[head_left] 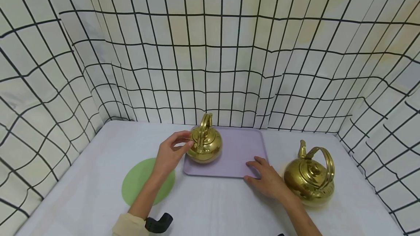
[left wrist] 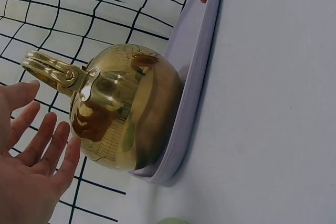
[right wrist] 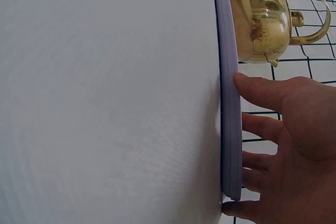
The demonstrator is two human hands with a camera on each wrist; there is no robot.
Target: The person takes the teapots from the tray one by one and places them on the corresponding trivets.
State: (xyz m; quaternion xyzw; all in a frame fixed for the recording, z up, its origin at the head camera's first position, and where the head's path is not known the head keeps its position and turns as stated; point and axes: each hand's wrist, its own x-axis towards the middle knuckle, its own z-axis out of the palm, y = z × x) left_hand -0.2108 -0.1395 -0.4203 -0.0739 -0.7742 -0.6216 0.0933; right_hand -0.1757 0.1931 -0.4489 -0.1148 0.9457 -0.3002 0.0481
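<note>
A brass kettle point(head_left: 204, 145) with an arched handle stands upright on the left part of a lilac tray point(head_left: 241, 152). My left hand point(head_left: 174, 152) is at the kettle's left side, fingers spread and loosely bent. In the left wrist view those fingers point(left wrist: 50, 145) lie beside the kettle's body, not round the handle; whether a fingertip touches it I cannot tell. Over the tray's front right corner is my right hand point(head_left: 267, 177), its fingers spread. The right wrist view has its thumb point(right wrist: 257, 87) at the tray's rim point(right wrist: 231, 129), with the other fingers along the corner.
A second, larger brass kettle point(head_left: 308, 181) stands right of my right hand. A green round mat point(head_left: 139, 179) lies under my left forearm on the white table point(head_left: 203, 207). White walls with a black grid point(head_left: 213, 57) enclose the back and sides.
</note>
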